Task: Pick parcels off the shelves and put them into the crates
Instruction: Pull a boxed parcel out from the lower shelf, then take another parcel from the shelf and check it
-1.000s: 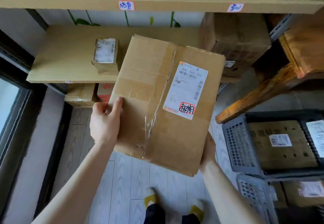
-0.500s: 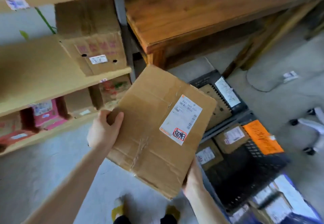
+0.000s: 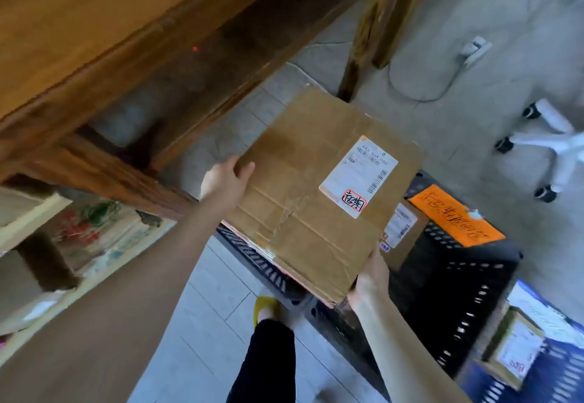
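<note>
parcel (image 3: 303, 194) held over black crate (image 3: 467, 279), orange handwritten sign (image 3: 455, 216)

Flat brown cardboard parcel (image 3: 303, 194): taped seams, white shipping label with barcode and red-boxed handwritten mark toward its 3 o'clock side; tilted, held above black slatted crate (image 3: 467, 295). Crate at 4 o'clock of frame, orange handwritten tag on far rim, labelled box inside. Blue crate (image 3: 543, 380) at 5 o'clock, holds small labelled box.
</note>
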### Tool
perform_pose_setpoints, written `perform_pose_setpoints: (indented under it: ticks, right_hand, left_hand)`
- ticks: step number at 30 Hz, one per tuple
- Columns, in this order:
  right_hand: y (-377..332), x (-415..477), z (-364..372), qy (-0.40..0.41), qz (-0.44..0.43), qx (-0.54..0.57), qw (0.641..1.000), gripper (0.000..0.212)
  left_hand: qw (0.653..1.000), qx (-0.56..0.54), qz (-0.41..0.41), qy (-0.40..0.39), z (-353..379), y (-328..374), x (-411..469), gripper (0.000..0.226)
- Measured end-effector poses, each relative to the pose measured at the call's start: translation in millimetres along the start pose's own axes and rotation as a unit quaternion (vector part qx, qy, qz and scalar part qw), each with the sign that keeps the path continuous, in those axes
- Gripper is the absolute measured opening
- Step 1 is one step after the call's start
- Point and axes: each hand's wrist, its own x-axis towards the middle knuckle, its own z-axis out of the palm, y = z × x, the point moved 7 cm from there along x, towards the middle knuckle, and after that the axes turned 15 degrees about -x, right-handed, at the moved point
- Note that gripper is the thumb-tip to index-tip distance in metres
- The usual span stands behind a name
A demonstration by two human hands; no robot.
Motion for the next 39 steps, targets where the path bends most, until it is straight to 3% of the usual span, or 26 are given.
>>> perform_pose_setpoints:
  ticks: [4,9,15,20,24,30,36,39]
  right_hand:
    - [-12,67,9,0.106,0.044,-0.065,0.991,0.042]
    - [-3,108,31,0.086,0.066,-0.135,0.985,0.052]
    - [-15,111,33,0.089,0.078,-0.165,0.979,0.022]
    - [-36,76,36,0.132,-0.018,-0.23,0.964,0.041]
    - [-43,28,52,0.079,-0.102,-0.277,0.952,0.051]
    - [-33,-81,86,-0.066,-0.196,-0.339,0.918,0.042]
    - [3,-195,128,-0.155,-0.269,-0.399,0.863,0.018]
    - [30,-242,160,-0.193,-0.299,-0.432,0.829,0.035]
  left_hand:
    - [0.998,0.018,-0.026,-0.048,58,-16,70,0.053]
    - [0.986,0.004,-0.077,-0.147,125,-53,102,0.072]
    - [0.988,-0.014,-0.075,-0.134,127,-47,109,0.069]
    - [0.995,0.002,-0.072,-0.071,102,-27,66,0.059]
    - [0.99,-0.051,-0.119,-0.049,59,-34,4,0.055]
    - [0.972,-0.166,-0.155,0.055,-39,-47,-116,0.052]
    - [0.943,-0.217,-0.206,0.145,-132,-81,-232,0.056]
    - [0.927,-0.23,-0.217,0.201,-178,-110,-272,0.057]
